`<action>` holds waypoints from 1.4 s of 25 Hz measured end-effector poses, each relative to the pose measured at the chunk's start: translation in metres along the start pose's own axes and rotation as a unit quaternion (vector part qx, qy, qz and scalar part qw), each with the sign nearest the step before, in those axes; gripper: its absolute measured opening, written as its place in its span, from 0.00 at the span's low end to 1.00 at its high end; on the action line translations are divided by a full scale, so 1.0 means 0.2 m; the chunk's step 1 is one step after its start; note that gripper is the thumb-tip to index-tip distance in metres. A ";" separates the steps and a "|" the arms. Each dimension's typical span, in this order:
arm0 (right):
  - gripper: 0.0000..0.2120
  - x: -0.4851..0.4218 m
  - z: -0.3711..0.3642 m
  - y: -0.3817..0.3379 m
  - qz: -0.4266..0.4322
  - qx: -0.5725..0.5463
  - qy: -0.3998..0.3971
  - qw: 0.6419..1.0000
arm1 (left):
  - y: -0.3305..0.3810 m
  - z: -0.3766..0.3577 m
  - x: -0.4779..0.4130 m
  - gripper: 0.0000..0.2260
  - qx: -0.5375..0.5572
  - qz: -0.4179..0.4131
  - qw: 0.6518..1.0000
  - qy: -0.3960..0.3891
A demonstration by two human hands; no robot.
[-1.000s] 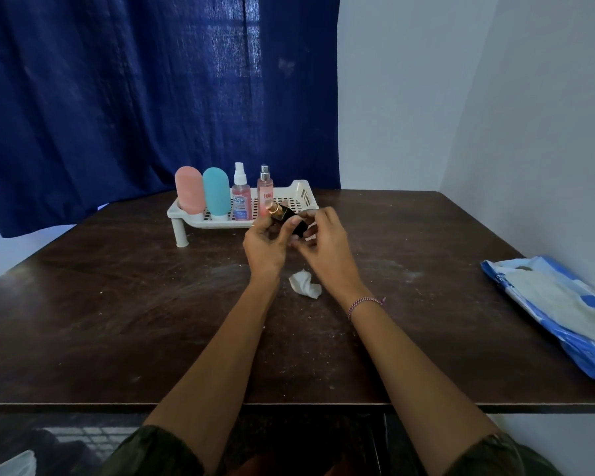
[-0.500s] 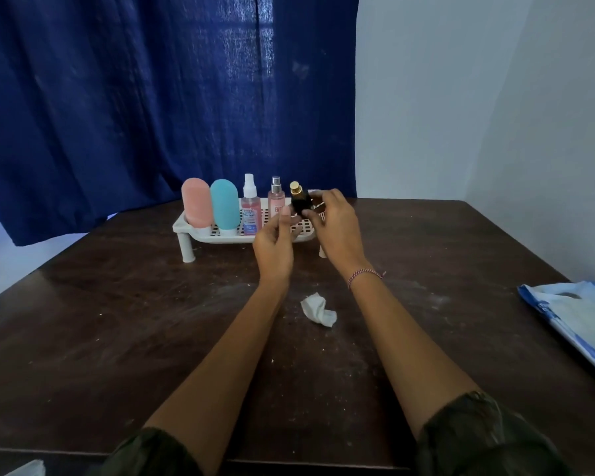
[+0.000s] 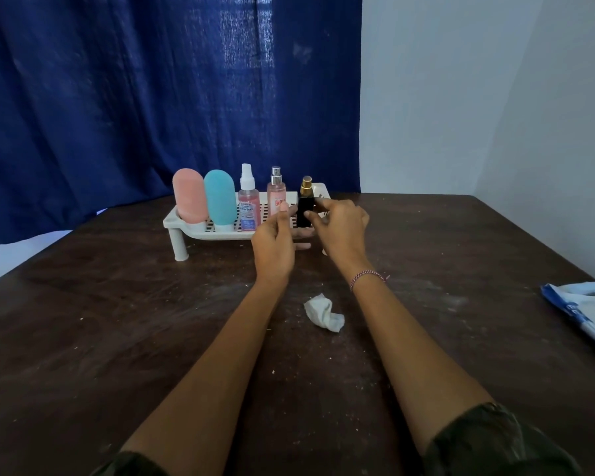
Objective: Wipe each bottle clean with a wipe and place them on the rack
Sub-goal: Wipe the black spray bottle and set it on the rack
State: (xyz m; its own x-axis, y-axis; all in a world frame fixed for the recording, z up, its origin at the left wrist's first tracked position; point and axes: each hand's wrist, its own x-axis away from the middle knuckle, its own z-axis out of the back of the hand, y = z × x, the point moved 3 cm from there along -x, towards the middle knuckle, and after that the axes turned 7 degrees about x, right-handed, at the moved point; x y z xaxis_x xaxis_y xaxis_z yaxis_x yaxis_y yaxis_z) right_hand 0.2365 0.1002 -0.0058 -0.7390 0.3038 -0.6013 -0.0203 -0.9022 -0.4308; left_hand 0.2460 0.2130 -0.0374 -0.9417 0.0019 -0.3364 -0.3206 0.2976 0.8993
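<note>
Bottle (image 3: 304, 207) upright on rack (image 3: 171, 221), long axis vertical

A white slotted rack (image 3: 200, 234), upper centre of the frame, holds 5 upright bottles in 1 row: pink tube (image 3: 189, 197), teal tube (image 3: 220, 197), clear spray bottle (image 3: 248, 207), pink spray bottle (image 3: 276, 197), and black gold-capped bottle (image 3: 304, 205) rightmost. A crumpled white wipe (image 3: 323, 312) lies on the table, centre frame.

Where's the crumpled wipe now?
In the head view, the crumpled wipe lies on the table between the left forearm and right forearm, nearer the person than the rack.
</note>
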 end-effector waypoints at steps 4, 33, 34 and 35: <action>0.14 0.02 0.00 -0.02 -0.003 0.020 -0.005 1.000 | -0.01 0.01 0.00 0.17 -0.043 0.007 0.999 0.001; 0.13 0.04 -0.07 -0.04 0.030 0.072 -0.046 0.996 | 0.03 -0.01 0.02 0.13 -0.152 0.025 0.988 0.010; 0.13 0.04 -0.07 -0.04 0.031 0.074 -0.045 0.996 | 0.04 -0.02 0.02 0.13 -0.158 0.022 0.987 0.008; 0.13 0.04 -0.07 -0.04 0.032 0.075 -0.043 0.996 | 0.04 -0.02 0.02 0.13 -0.164 0.020 0.986 0.008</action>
State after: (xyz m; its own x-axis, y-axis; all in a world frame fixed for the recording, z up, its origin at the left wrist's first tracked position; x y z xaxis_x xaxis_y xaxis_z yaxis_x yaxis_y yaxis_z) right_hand 0.2394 0.1136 -0.0163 -0.7965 0.2236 -0.5618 -0.0672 -0.9561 -0.2854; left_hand 0.2391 0.2122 -0.0301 -0.9551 -0.0089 -0.2960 -0.2957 -0.0269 0.9549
